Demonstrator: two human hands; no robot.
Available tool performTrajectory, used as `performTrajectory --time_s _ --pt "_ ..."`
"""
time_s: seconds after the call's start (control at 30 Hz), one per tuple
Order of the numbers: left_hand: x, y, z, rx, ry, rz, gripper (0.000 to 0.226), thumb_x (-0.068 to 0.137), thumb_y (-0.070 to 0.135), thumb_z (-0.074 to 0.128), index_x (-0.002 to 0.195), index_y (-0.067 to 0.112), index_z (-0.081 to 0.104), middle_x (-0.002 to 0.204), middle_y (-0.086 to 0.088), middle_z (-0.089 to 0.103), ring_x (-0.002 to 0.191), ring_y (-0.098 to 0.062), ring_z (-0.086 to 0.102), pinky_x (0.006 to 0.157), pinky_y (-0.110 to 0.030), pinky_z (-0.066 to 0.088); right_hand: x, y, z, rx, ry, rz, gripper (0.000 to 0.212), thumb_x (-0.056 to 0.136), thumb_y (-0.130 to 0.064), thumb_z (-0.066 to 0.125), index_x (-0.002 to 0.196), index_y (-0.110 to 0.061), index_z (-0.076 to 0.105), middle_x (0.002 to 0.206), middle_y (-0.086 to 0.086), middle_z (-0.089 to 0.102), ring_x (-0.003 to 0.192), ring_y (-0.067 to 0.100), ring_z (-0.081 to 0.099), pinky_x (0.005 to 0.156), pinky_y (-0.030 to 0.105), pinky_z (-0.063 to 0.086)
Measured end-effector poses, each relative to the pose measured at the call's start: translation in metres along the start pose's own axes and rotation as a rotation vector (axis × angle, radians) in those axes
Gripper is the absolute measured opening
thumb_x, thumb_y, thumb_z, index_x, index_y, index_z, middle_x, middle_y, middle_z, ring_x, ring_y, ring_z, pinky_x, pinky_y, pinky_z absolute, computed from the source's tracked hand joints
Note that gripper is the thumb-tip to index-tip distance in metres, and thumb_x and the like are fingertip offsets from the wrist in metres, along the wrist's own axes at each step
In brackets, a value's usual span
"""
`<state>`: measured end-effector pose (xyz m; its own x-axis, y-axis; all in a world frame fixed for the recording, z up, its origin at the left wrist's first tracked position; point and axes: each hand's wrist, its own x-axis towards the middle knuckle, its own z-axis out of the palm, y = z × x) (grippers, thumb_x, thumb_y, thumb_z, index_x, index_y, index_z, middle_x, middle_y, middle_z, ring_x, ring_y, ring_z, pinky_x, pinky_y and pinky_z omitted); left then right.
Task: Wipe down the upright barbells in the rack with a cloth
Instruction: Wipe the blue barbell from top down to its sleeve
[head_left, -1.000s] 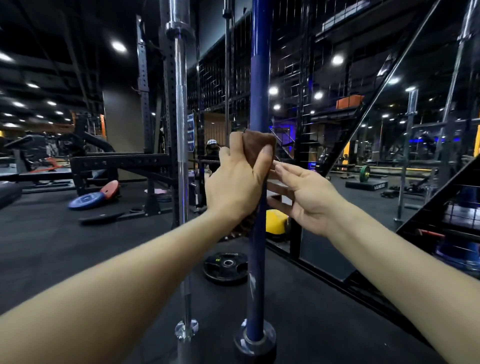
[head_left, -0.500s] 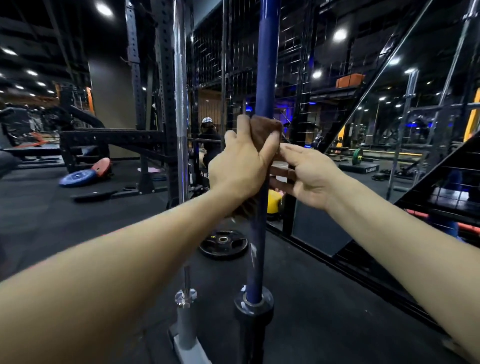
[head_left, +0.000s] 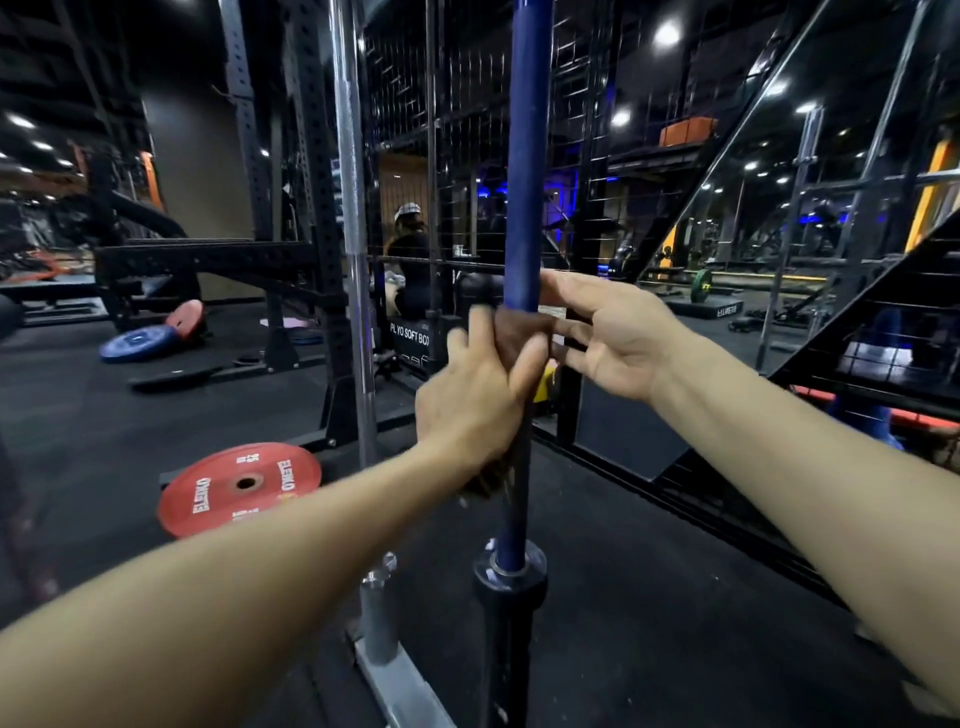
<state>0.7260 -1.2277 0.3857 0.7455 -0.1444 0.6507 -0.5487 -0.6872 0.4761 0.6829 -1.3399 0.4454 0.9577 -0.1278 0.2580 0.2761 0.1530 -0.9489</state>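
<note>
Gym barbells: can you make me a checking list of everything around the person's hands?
Surface: black gym floor, dark and matte.
Job's things: blue barbell upright in its floor holder; silver barbell upright beside it; brown cloth wrapped on the blue bar.
Clutter: red weight plate flat on the floor; blue plate farther back.
Hands: left hand grips the cloth around the bar; right hand with straight fingers touching the bar and cloth.
Cables: nothing seen.
Surroundings: black rack upright, wire mesh wall, a seated person behind the mesh.
</note>
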Motion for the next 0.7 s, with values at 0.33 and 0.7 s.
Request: performTrajectory --time_s 0.33,0.7 --pt "-0.021 -0.018 0.027 -0.071 0.007 -0.012 0.050 0.090 0.058 0.035 0.126 0.024 0.033 0.115 -0.006 0.049 0.095 -0.038 0.061 0.074 -0.042 0.045 0.006 0.018 0.002 0.047 0.071 -0.013 0.019 0.099 -0.018 0.047 0.101 -0.021 0.066 0.097 -0.006 0.067 0.087 0.008 0.061 0.075 0.023 0.046" --pt "0.032 0.016 -0.013 -0.114 0.064 0.044 0.059 0.091 0.063 0.032 0.131 0.019 0.031 0.118 -0.009 0.048 0.099 -0.040 0.059 0.071 -0.039 0.037 -0.004 0.007 0.011 0.018 0.161 0.039 0.017 0.097 -0.020 0.050 0.088 -0.020 0.065 0.079 -0.004 0.067 0.070 0.010 0.062 0.067 0.024 0.048"
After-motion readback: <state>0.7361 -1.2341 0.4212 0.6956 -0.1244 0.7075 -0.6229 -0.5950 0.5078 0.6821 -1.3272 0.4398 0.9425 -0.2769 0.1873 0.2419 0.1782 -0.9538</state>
